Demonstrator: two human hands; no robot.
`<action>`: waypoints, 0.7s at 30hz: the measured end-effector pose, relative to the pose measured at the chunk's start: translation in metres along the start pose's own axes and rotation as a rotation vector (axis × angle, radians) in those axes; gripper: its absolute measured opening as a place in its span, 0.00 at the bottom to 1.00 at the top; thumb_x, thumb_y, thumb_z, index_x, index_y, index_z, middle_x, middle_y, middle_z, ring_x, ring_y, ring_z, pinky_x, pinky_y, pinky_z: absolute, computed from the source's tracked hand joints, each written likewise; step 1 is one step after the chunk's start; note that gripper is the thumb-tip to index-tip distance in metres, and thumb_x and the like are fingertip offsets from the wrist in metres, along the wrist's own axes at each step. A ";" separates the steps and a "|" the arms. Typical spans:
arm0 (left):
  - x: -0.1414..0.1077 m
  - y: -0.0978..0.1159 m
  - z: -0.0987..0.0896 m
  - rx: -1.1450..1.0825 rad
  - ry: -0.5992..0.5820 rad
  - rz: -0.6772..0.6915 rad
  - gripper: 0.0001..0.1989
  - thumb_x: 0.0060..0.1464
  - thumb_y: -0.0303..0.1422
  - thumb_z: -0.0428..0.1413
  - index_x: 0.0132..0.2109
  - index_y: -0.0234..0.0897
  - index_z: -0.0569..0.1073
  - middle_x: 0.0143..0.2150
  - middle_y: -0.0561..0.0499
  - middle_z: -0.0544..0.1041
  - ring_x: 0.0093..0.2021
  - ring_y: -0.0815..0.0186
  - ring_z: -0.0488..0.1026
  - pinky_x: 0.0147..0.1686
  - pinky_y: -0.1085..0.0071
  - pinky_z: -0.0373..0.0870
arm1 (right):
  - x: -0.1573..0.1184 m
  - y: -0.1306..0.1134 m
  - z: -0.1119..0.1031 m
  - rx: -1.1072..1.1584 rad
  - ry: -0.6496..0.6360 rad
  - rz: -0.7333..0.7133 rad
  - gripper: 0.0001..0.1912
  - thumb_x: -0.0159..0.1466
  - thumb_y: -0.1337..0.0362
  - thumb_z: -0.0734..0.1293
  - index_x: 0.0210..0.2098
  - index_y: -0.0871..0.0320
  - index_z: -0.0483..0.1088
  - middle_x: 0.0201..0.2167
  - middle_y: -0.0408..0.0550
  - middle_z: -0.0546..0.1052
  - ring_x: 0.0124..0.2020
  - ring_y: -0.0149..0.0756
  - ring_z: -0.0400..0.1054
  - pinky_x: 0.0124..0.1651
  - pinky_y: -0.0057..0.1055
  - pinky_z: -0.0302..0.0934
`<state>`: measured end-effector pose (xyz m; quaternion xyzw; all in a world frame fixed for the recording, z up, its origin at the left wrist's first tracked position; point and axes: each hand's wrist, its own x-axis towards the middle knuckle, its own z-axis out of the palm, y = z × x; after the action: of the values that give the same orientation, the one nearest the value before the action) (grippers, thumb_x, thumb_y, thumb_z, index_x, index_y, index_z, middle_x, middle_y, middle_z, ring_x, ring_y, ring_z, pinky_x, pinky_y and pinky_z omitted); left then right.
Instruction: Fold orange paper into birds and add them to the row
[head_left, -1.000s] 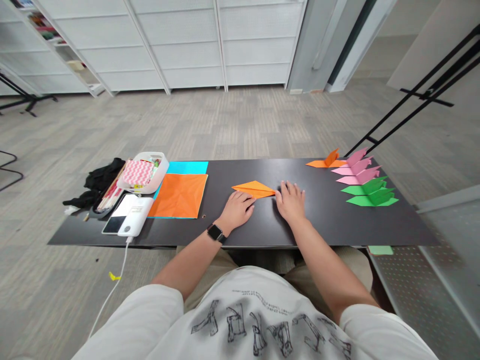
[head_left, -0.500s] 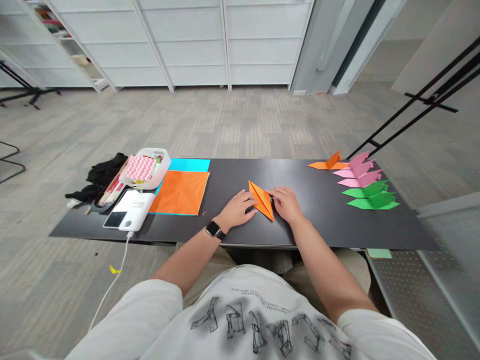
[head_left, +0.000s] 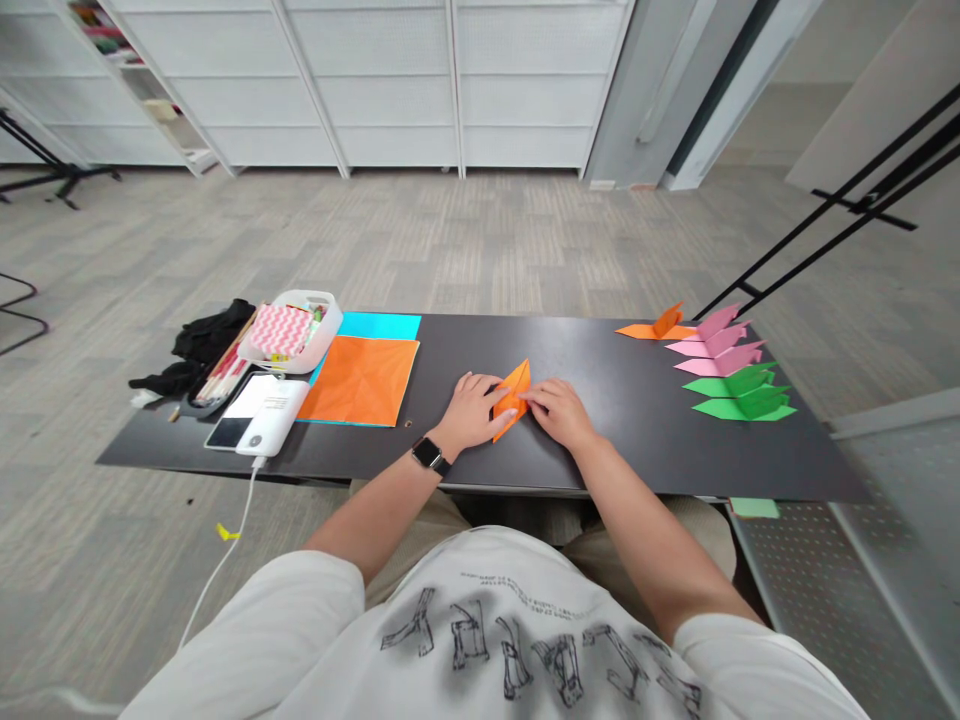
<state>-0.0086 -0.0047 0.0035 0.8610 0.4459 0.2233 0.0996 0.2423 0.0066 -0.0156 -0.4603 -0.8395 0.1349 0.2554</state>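
Observation:
A folded piece of orange origami paper lies on the dark table in front of me, long and pointed at both ends, slanting up to the right. My left hand holds its left side, with thumb and forefinger on the paper and a dark watch on the wrist. At the right edge, the fingertips of my right hand pinch the paper, the other fingers curled. My fingers cover parts of the folds.
Orange sheets lie left over blue paper. Beyond stand a white basket, a white power bank with a cable, and black cloth. Folded birds line the right: orange, pink, green.
The folded orange paper has turned, its upper point now leaning right instead of left. My right hand has moved slightly left and my left hand reaches further over the paper.

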 end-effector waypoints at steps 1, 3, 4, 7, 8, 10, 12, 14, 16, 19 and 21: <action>0.000 -0.001 0.000 -0.014 -0.019 0.011 0.19 0.70 0.44 0.57 0.62 0.46 0.80 0.65 0.45 0.77 0.68 0.52 0.70 0.76 0.40 0.52 | 0.000 0.000 0.001 -0.012 0.002 0.004 0.17 0.74 0.65 0.62 0.53 0.49 0.82 0.46 0.51 0.82 0.52 0.45 0.72 0.60 0.44 0.63; 0.001 -0.002 0.001 -0.040 -0.061 0.031 0.20 0.68 0.40 0.58 0.64 0.47 0.78 0.68 0.47 0.75 0.70 0.51 0.68 0.77 0.38 0.48 | 0.001 0.000 0.002 -0.035 0.021 0.016 0.16 0.74 0.64 0.63 0.53 0.49 0.82 0.47 0.52 0.81 0.53 0.45 0.71 0.60 0.44 0.63; 0.002 -0.004 0.001 -0.050 -0.077 0.036 0.21 0.67 0.39 0.58 0.65 0.48 0.77 0.69 0.47 0.75 0.71 0.50 0.67 0.77 0.36 0.47 | 0.000 0.000 0.002 -0.046 0.039 0.020 0.16 0.74 0.63 0.64 0.53 0.49 0.82 0.49 0.52 0.80 0.54 0.46 0.71 0.60 0.45 0.63; 0.002 -0.008 0.004 -0.068 -0.067 0.036 0.21 0.67 0.34 0.57 0.64 0.49 0.78 0.70 0.49 0.75 0.73 0.51 0.65 0.78 0.36 0.46 | 0.000 -0.001 0.000 -0.081 0.100 0.009 0.12 0.73 0.63 0.67 0.48 0.48 0.84 0.55 0.53 0.78 0.59 0.46 0.69 0.64 0.47 0.61; 0.002 -0.009 0.004 -0.068 -0.044 0.032 0.20 0.67 0.33 0.57 0.62 0.49 0.80 0.69 0.50 0.76 0.72 0.52 0.66 0.78 0.38 0.47 | 0.000 -0.002 0.000 -0.093 0.116 0.004 0.11 0.72 0.62 0.67 0.46 0.48 0.84 0.57 0.53 0.78 0.61 0.47 0.68 0.65 0.47 0.60; 0.002 -0.009 0.005 -0.059 0.008 0.023 0.18 0.67 0.29 0.55 0.58 0.48 0.83 0.65 0.50 0.79 0.68 0.55 0.70 0.77 0.42 0.51 | 0.000 -0.005 -0.001 -0.117 0.130 0.004 0.10 0.72 0.62 0.68 0.43 0.49 0.84 0.58 0.52 0.78 0.62 0.48 0.67 0.66 0.48 0.58; 0.002 -0.007 0.004 -0.045 0.038 0.016 0.17 0.67 0.28 0.54 0.54 0.47 0.84 0.60 0.50 0.81 0.63 0.57 0.73 0.76 0.45 0.55 | 0.001 -0.007 0.000 -0.129 0.114 0.009 0.09 0.72 0.62 0.69 0.43 0.49 0.84 0.54 0.51 0.81 0.59 0.47 0.69 0.66 0.49 0.57; 0.001 -0.004 0.002 -0.036 0.038 0.016 0.16 0.65 0.29 0.56 0.52 0.47 0.84 0.58 0.50 0.83 0.61 0.57 0.74 0.75 0.45 0.56 | 0.002 -0.008 0.001 -0.120 0.092 -0.005 0.09 0.73 0.63 0.68 0.43 0.48 0.83 0.47 0.48 0.83 0.53 0.45 0.73 0.66 0.49 0.56; 0.001 0.001 0.000 -0.034 0.034 0.012 0.14 0.65 0.32 0.59 0.53 0.46 0.84 0.58 0.50 0.83 0.61 0.55 0.74 0.76 0.44 0.53 | 0.003 -0.008 0.003 -0.110 0.094 -0.032 0.08 0.72 0.65 0.69 0.43 0.49 0.83 0.42 0.46 0.84 0.48 0.44 0.74 0.66 0.49 0.56; 0.002 0.003 0.000 -0.032 0.046 -0.003 0.12 0.66 0.39 0.61 0.54 0.46 0.83 0.59 0.49 0.83 0.64 0.54 0.73 0.77 0.43 0.51 | 0.003 -0.007 0.006 -0.116 0.117 -0.057 0.06 0.72 0.64 0.70 0.43 0.49 0.82 0.41 0.46 0.85 0.47 0.44 0.75 0.61 0.48 0.58; 0.003 0.002 0.001 -0.033 0.047 0.000 0.11 0.69 0.40 0.60 0.53 0.46 0.83 0.58 0.49 0.83 0.63 0.54 0.73 0.76 0.44 0.52 | 0.003 -0.007 0.006 -0.104 0.112 -0.073 0.06 0.73 0.62 0.70 0.43 0.49 0.82 0.42 0.46 0.85 0.46 0.44 0.76 0.58 0.47 0.59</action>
<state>-0.0051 -0.0035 0.0042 0.8537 0.4444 0.2509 0.1033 0.2328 0.0051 -0.0162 -0.4486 -0.8461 0.0557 0.2825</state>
